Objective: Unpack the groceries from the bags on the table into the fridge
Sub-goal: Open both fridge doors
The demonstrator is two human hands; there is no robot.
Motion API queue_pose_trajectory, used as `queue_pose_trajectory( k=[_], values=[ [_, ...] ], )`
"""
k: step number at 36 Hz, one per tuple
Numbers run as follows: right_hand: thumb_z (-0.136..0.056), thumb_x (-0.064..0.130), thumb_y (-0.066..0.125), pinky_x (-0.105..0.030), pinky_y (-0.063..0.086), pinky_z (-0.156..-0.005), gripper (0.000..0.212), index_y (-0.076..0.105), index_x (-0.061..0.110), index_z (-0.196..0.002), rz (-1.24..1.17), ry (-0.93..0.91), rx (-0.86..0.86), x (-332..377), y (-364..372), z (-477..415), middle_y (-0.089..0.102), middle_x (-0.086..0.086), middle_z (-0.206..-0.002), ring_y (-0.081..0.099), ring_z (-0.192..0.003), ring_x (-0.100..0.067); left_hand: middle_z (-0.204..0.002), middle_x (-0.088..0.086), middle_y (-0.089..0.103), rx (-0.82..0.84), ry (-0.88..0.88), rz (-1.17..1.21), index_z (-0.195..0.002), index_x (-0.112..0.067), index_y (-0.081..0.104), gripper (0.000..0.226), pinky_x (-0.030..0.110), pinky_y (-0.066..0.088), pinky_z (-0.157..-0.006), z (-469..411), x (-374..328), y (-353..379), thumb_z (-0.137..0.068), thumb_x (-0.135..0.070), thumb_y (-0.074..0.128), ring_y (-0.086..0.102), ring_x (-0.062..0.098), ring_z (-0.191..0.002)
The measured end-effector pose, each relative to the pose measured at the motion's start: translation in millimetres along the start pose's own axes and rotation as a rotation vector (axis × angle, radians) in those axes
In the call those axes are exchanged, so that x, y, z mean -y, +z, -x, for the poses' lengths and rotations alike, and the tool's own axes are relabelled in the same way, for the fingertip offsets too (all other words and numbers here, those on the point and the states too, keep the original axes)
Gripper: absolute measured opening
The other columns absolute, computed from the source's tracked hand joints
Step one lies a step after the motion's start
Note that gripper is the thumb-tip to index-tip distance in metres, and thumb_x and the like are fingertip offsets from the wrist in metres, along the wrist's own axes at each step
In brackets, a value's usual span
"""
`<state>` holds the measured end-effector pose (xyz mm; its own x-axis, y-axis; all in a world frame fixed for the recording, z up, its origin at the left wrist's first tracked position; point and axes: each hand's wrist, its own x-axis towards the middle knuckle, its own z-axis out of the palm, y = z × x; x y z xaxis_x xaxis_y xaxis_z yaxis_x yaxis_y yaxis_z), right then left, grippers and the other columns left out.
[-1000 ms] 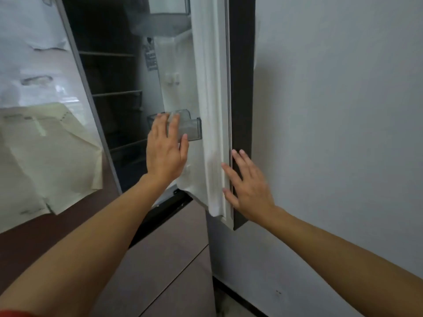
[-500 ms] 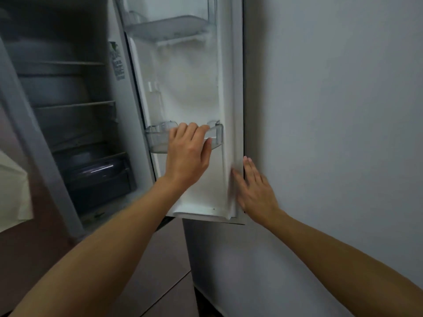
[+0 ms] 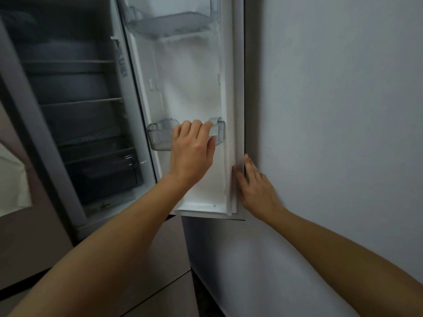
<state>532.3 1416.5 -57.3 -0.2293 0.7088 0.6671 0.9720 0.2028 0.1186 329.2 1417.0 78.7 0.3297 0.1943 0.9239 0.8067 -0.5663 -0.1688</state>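
The fridge stands open, its dark inside (image 3: 75, 124) showing bare shelves and a drawer (image 3: 103, 170) at the bottom. The white inner face of the fridge door (image 3: 190, 83) is turned toward me. My left hand (image 3: 192, 152) grips the rim of the clear lower door bin (image 3: 160, 138), fingers curled over its front edge. My right hand (image 3: 254, 186) lies flat with straight fingers against the door's outer edge, low down. No groceries or bags are in view.
A second clear door bin (image 3: 169, 21) sits higher on the door. A grey wall (image 3: 332, 110) stands directly behind the door on the right. A pale sheet (image 3: 11, 184) shows at the left edge. Tiled floor (image 3: 164, 282) lies below.
The door has swung further open toward the wall. My left hand went from reaching at the lower bin to gripping its rim. My right hand stayed on the door's edge.
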Motion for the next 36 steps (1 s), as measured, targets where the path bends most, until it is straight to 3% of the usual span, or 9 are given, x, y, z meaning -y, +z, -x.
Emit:
queue_pose_trajectory(
  k=[3,6,10,15,18,22,26,31,36],
  values=[
    [-0.081,0.014,0.071,-0.045,0.048,-0.094,0.078,0.034,0.008,-0.149,-0.007,0.034,0.05,2,-5,-1,0.014,-0.028,-0.158,0.029,-0.142,-0.042,-0.096,0.011,0.059,0.05,0.012,0.001,-0.121,-0.004,0.058,0.033,0.041,0.04,-0.081,-1,0,-2,-0.094,-0.023,0.054,0.051,0.029,-0.087],
    [-0.078,0.014,0.071,-0.046,0.052,-0.089,0.062,0.049,0.005,-0.136,-0.033,0.088,0.029,6,-14,1,0.033,-0.025,-0.151,0.04,-0.136,-0.041,-0.106,0.013,0.059,0.1,0.06,0.026,-0.13,-0.002,0.053,0.042,0.043,0.042,-0.09,2,1,-9,-0.092,-0.021,0.057,0.052,0.03,-0.096],
    [-0.075,0.014,0.068,-0.042,0.053,-0.067,0.038,0.062,0.006,-0.112,-0.011,0.057,-0.135,15,-28,10,0.057,-0.014,-0.118,0.056,-0.105,-0.033,-0.129,0.02,0.053,0.095,0.037,0.067,-0.127,-0.003,0.055,0.042,0.046,0.04,-0.103,21,10,-28,-0.087,-0.016,0.061,0.046,0.035,-0.121],
    [-0.079,0.02,0.068,-0.035,0.053,-0.059,0.03,0.065,0.012,-0.108,-0.097,-0.085,-0.191,63,-32,25,0.063,-0.006,-0.097,0.06,-0.086,-0.025,-0.119,0.014,0.058,0.185,-0.109,0.098,-0.116,-0.005,0.06,0.031,0.042,0.046,-0.089,84,48,-59,-0.087,-0.014,0.062,0.053,0.03,-0.107],
    [-0.078,0.019,0.069,-0.033,0.053,-0.057,0.03,0.065,0.012,-0.107,-0.169,-0.157,-0.166,105,-32,21,0.064,-0.005,-0.095,0.061,-0.081,-0.024,-0.106,0.008,0.06,0.34,-0.301,0.132,-0.112,-0.008,0.062,0.024,0.039,0.048,-0.08,133,75,-78,-0.09,-0.016,0.06,0.057,0.025,-0.094],
    [-0.083,0.025,0.053,-0.03,0.049,-0.056,0.032,0.066,0.011,-0.108,-0.257,-0.211,-0.129,170,-30,-1,0.064,-0.004,-0.095,0.06,-0.08,-0.022,-0.105,0.003,0.063,0.443,-0.557,0.138,-0.112,-0.012,0.063,0.021,0.037,0.05,-0.079,187,109,-111,-0.094,-0.021,0.057,0.058,0.019,-0.092],
    [-0.084,0.024,0.064,-0.031,0.052,-0.06,0.032,0.062,0.013,-0.114,-0.358,-0.273,-0.088,235,-20,-24,0.063,-0.003,-0.1,0.058,-0.086,-0.02,-0.094,-0.003,0.062,0.457,-0.795,0.126,-0.106,-0.015,0.063,0.016,0.032,0.047,-0.069,232,141,-144,-0.095,-0.023,0.055,0.059,0.016,-0.082],
    [-0.083,0.024,0.067,-0.037,0.055,-0.063,0.036,0.063,0.008,-0.115,-0.397,-0.394,-0.134,295,-13,-70,0.063,-0.01,-0.106,0.061,-0.092,-0.027,-0.095,0.0,0.065,0.36,-1.143,0.155,-0.104,-0.011,0.064,0.018,0.033,0.05,-0.077,266,184,-172,-0.097,-0.024,0.053,0.061,0.018,-0.088],
    [-0.089,0.03,0.059,-0.046,0.057,-0.068,0.044,0.057,0.007,-0.125,-0.452,-0.415,-0.122,338,-2,-129,0.058,-0.013,-0.122,0.057,-0.106,-0.031,-0.092,0.014,0.064,0.086,-1.758,0.338,-0.097,-0.006,0.054,0.029,0.048,0.054,-0.087,297,222,-178,-0.101,-0.033,0.046,0.064,0.033,-0.09]
  ],
)
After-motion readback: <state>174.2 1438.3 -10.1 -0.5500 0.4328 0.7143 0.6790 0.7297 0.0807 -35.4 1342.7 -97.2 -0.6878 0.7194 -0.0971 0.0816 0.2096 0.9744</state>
